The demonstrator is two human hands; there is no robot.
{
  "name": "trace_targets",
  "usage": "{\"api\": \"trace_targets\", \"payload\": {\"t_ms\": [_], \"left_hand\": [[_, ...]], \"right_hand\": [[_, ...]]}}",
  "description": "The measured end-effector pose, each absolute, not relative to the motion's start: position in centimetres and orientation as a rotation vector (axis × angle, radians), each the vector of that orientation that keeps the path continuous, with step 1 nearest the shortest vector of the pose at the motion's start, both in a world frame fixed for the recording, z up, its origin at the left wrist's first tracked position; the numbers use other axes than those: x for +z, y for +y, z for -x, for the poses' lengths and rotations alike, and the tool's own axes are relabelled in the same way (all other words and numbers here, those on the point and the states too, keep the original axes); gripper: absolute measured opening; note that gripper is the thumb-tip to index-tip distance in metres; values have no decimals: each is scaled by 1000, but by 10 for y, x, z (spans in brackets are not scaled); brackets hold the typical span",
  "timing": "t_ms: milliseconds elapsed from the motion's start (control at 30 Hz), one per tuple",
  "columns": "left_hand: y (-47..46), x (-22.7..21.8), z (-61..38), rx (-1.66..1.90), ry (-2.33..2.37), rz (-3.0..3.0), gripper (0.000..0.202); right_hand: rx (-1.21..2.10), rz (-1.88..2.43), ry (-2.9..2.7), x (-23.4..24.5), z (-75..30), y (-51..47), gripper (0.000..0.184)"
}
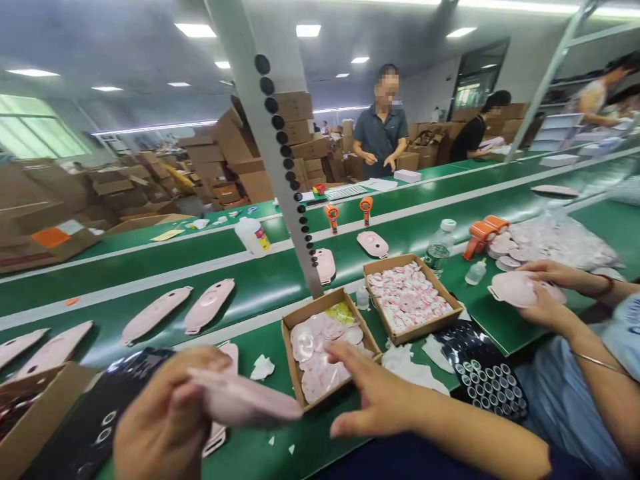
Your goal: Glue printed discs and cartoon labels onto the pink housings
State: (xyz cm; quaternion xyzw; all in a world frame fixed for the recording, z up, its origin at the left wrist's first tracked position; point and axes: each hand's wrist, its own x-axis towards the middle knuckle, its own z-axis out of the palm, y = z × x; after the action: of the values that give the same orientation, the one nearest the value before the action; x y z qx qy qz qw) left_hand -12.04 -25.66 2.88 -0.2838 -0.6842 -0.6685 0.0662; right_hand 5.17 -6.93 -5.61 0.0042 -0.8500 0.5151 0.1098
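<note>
My left hand (160, 413) is closed around a pale pink oval plastic cover (250, 399), blurred and seen nearly edge-on, tilted in front of me. Another pink cover (216, 437) lies on the green bench behind it, partly hidden by my hand. My right hand (383, 393) is open, fingers apart, reaching over the front right corner of a shallow cardboard box (287, 343). Pink-white round pieces (320, 343) fill that box, with a yellow patch (340, 312) at its back. Whether my fingertips touch the pieces I cannot tell.
A second cardboard box (453, 308) holds small pink-white pieces. A black sheet with round rings (490, 383) lies right, near a co-worker's hands (545, 300) holding a pink cover. More covers (210, 305) lie on the green conveyor. A metal post (270, 147) rises ahead.
</note>
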Motion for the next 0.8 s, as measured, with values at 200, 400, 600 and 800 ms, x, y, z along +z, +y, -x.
{"api": "trace_targets", "payload": {"t_ms": [200, 400, 600, 800], "left_hand": [[-219, -4, 91, -2352, -2020, 1096, 34], [-189, -14, 113, -2925, -1933, 787, 49], [-230, -35, 89, -3326, -1989, 861, 81], [-283, -81, 86, -3126, -2341, 74, 72]], "right_hand": [[1385, -138, -2657, -66, -59, -97, 76], [1262, 173, -2590, -68, -79, -106, 62], [1717, 94, -2285, -54, -75, -107, 51], [1693, -191, -2745, -49, -60, -92, 44]]}}
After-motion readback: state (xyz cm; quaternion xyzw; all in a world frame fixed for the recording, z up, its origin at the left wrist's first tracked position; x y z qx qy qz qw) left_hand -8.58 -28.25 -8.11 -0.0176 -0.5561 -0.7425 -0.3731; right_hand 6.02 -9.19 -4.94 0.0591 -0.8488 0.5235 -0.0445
